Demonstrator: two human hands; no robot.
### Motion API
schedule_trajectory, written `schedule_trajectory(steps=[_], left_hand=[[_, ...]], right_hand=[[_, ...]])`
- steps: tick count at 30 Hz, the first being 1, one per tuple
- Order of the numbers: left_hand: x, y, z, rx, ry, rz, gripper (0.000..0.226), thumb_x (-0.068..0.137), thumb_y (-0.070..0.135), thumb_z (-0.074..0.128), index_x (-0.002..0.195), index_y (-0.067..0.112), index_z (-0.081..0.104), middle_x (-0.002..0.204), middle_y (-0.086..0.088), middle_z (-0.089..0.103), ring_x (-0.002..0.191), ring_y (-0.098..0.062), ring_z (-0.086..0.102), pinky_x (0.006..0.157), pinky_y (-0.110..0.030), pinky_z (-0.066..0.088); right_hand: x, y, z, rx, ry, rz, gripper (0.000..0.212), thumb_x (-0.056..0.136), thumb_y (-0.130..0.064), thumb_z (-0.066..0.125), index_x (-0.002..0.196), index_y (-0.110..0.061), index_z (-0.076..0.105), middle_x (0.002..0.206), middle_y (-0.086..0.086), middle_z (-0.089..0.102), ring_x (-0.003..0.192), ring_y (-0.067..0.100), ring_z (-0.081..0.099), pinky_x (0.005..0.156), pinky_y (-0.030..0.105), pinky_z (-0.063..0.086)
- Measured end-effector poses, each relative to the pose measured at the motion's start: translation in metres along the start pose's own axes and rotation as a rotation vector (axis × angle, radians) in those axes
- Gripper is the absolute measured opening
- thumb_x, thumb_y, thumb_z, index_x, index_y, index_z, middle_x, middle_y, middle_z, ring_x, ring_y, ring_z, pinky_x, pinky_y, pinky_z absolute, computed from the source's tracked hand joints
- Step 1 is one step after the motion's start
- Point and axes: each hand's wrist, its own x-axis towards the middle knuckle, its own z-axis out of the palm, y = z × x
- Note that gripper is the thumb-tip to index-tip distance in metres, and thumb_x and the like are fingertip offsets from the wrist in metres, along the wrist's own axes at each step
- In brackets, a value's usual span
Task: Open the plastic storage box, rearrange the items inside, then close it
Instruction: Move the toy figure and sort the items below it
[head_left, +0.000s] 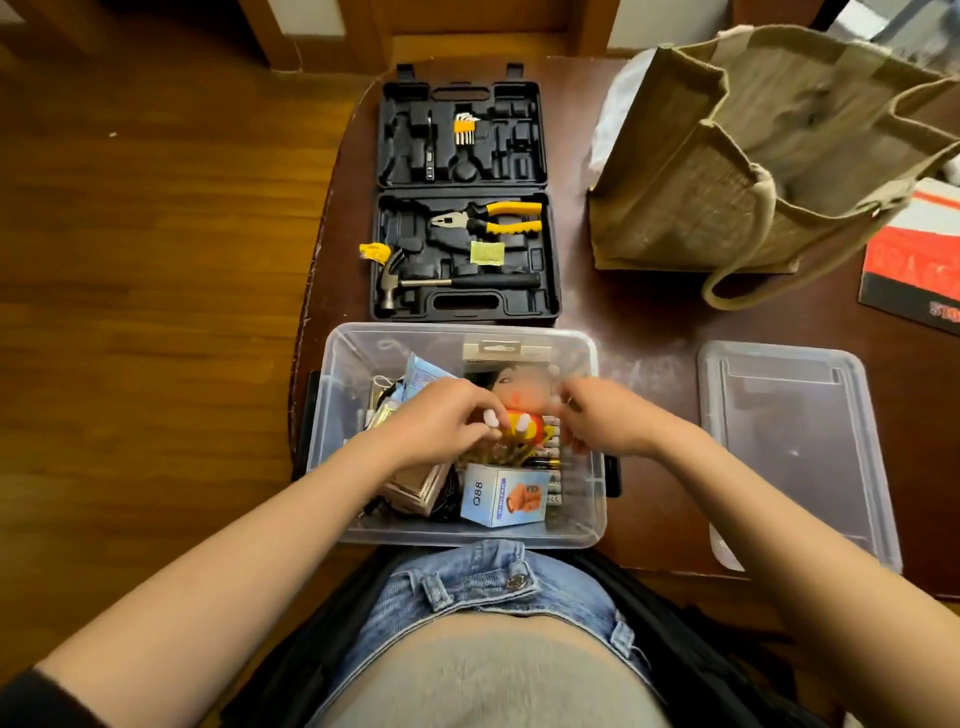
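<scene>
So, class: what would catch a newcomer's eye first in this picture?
Both hands, left hand and right hand, meet over a small orange doll inside the clear storage box. Its lid lies to the right, and an open black tool case with yellow-handled pliers sits behind.

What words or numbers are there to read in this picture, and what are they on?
"Q88": on the side of the small blue box in the clear storage box.
Blue strip on the small blue box: too small to read.
Batteries beside it: markings too small to read.
Red booklet at the right edge: big letters blurred and cut off.
Hanging card at the back: blurred.
</scene>
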Motion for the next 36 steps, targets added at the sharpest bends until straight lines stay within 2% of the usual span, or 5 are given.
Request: schedule_trajectory(steps=[6, 15, 22, 30, 36], left_hand=[[-0.02, -0.018, -0.021, -0.082, 0.142, -0.121, 0.013, 0.084, 0.019, 0.068, 0.085, 0.031, 0.071, 0.093, 0.007, 0.07, 0.086, -0.009, 0.061, 0.073, -0.025, 0.047], [-0.028, -0.026, -0.027, -0.096, 0.315, -0.291, 0.011, 0.077, 0.025, 0.066, 0.072, 0.035, 0.063, 0.07, 0.02, 0.058, 0.069, 0.002, 0.053, 0.054, -0.021, 0.038], [-0.021, -0.019, -0.015, 0.286, 0.275, -0.136, 0.018, 0.081, 0.025, 0.054, 0.096, 0.018, 0.059, 0.106, -0.001, 0.047, 0.102, -0.019, 0.044, 0.081, -0.034, 0.037], [-0.015, -0.018, -0.001, 0.497, -0.005, -0.114, 0.041, 0.071, 0.064, 0.061, 0.086, 0.026, 0.052, 0.099, 0.004, 0.049, 0.096, -0.017, 0.047, 0.084, -0.036, 0.033], [-0.004, -0.015, -0.003, 0.434, -0.059, -0.121, 0.039, 0.066, 0.062, 0.071, 0.082, 0.031, 0.055, 0.096, 0.007, 0.055, 0.093, -0.017, 0.053, 0.075, -0.033, 0.032]], right_hand=[[0.011, -0.021, 0.024, -0.233, -0.452, -0.014, 0.02, 0.096, -0.012, 0.042, 0.087, -0.003, 0.058, 0.084, 0.008, 0.053, 0.075, 0.022, 0.047, 0.061, 0.028, 0.037], [0.026, -0.034, 0.056, -0.183, -0.476, 0.187, 0.027, 0.099, -0.018, 0.046, 0.076, -0.005, 0.053, 0.089, 0.012, 0.061, 0.071, 0.019, 0.05, 0.057, 0.026, 0.044], [0.032, -0.028, 0.059, 0.816, -0.382, 0.374, 0.026, 0.101, -0.012, 0.037, 0.077, -0.007, 0.045, 0.061, 0.006, 0.062, 0.072, 0.021, 0.065, 0.072, 0.035, 0.054], [0.032, -0.017, 0.062, -0.424, -0.307, 0.0, 0.024, 0.092, -0.03, 0.056, 0.08, -0.009, 0.06, 0.08, 0.007, 0.058, 0.076, 0.022, 0.049, 0.059, 0.029, 0.038], [0.031, -0.014, 0.084, -0.581, -0.409, 0.055, 0.022, 0.09, -0.016, 0.055, 0.108, -0.004, 0.062, 0.113, 0.012, 0.062, 0.102, 0.029, 0.059, 0.078, 0.033, 0.048]])
